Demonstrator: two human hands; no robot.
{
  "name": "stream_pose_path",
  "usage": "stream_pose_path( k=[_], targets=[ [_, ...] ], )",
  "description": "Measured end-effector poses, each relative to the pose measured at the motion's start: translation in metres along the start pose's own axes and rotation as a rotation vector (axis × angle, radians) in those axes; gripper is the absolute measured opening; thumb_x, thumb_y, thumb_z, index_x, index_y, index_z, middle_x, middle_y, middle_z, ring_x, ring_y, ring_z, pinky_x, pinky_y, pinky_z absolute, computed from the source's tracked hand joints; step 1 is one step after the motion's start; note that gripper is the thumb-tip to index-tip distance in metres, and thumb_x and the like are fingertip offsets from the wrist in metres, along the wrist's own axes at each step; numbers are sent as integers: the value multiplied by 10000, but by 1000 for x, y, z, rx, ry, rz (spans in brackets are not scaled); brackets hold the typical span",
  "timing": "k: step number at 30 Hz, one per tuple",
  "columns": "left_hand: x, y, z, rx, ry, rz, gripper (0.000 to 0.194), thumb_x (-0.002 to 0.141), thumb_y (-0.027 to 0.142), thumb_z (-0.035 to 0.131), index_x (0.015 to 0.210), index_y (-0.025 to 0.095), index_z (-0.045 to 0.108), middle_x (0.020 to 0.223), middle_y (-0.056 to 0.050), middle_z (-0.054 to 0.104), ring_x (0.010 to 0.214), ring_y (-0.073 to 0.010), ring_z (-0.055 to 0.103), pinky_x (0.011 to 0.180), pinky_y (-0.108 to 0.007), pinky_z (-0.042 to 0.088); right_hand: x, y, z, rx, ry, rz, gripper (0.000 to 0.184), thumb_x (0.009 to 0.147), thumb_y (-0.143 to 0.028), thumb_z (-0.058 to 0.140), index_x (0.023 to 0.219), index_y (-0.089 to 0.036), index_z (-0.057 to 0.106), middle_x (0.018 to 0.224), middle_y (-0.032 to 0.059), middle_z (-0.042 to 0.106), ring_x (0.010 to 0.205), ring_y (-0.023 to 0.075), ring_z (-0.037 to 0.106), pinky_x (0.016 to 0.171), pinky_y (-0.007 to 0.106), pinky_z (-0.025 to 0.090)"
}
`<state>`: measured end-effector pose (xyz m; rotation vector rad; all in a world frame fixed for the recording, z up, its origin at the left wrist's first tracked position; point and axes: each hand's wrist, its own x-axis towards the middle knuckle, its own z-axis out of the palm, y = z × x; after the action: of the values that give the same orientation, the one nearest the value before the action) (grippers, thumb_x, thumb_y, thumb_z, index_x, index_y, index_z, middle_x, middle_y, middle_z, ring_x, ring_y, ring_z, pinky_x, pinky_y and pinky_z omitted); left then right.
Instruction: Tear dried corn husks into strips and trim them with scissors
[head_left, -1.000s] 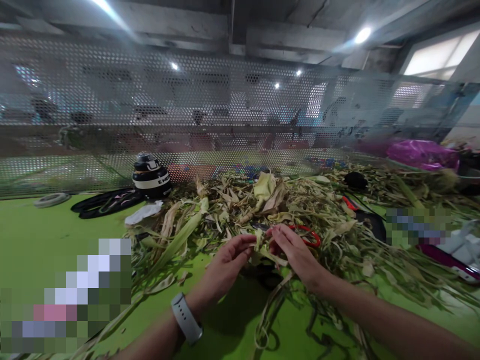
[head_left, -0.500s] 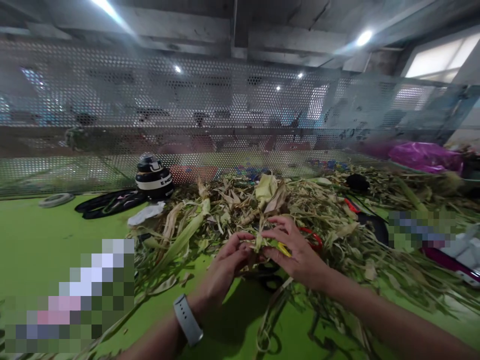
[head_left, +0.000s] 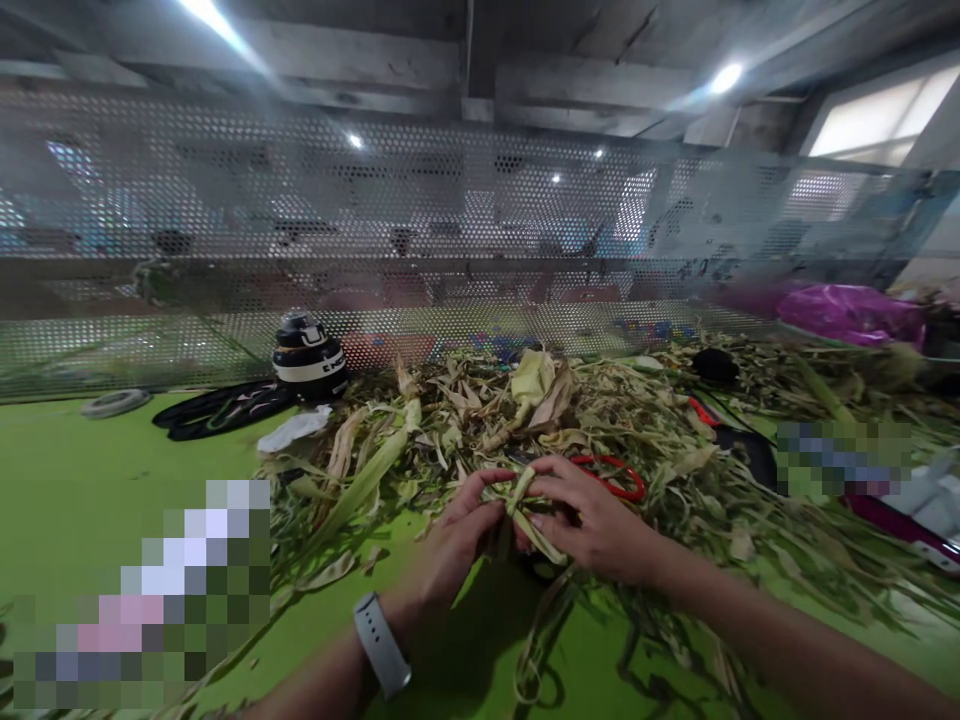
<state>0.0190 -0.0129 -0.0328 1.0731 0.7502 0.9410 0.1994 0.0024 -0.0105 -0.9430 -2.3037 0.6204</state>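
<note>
A big heap of dry corn husks and leaves (head_left: 585, 420) covers the green table (head_left: 90, 480). My left hand (head_left: 459, 535), with a white watch on the wrist, and my right hand (head_left: 592, 520) meet at the heap's near edge. Both pinch the same yellow-green husk strip (head_left: 529, 515), which bends between the fingers. Red-handled scissors (head_left: 619, 472) lie in the husks just behind my right hand.
A black-and-white bottle (head_left: 309, 358) and a black strap (head_left: 221, 408) lie at the back left, with a white tape roll (head_left: 114, 402) farther left. A perforated metal screen (head_left: 420, 220) fences the table's far side. A purple bag (head_left: 851, 312) sits back right.
My hands have drawn closer together and lower over the husk strip, folding it between the fingers. The heap and scissors stayed put.
</note>
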Motion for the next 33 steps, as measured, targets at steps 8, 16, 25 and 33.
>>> stream_pose_path(
  k=[8,16,25,33],
  targets=[
    [3,1,-1,644,290,359,190,768,185,481,930,190,581,951,-67,614,915,-202,541,812,-323,396,0,5,3,-222,-8,1,143,881,-244,433,839,-173,551,801,33,562,735,141,523,640,229,401],
    [-7,10,2,1209,187,469,277,856,368,403,670,179,484,682,-15,503,679,-168,457,624,-282,351,-9,3,13,-654,-82,-66,169,831,-115,389,875,-154,548,793,59,574,649,151,519,565,245,367],
    [-2,1,-1,1212,89,544,260,880,281,362,689,195,516,671,-28,522,662,-174,445,629,-291,317,-8,-4,13,-251,-50,-5,82,821,-215,491,851,-174,556,755,17,614,672,136,536,604,222,367],
    [-3,-4,5,829,149,509,302,876,307,383,604,196,454,625,13,416,627,-141,388,622,-264,306,-5,-2,15,-131,6,-106,220,883,-281,441,729,-162,545,655,10,547,590,114,469,556,214,350]
  ],
)
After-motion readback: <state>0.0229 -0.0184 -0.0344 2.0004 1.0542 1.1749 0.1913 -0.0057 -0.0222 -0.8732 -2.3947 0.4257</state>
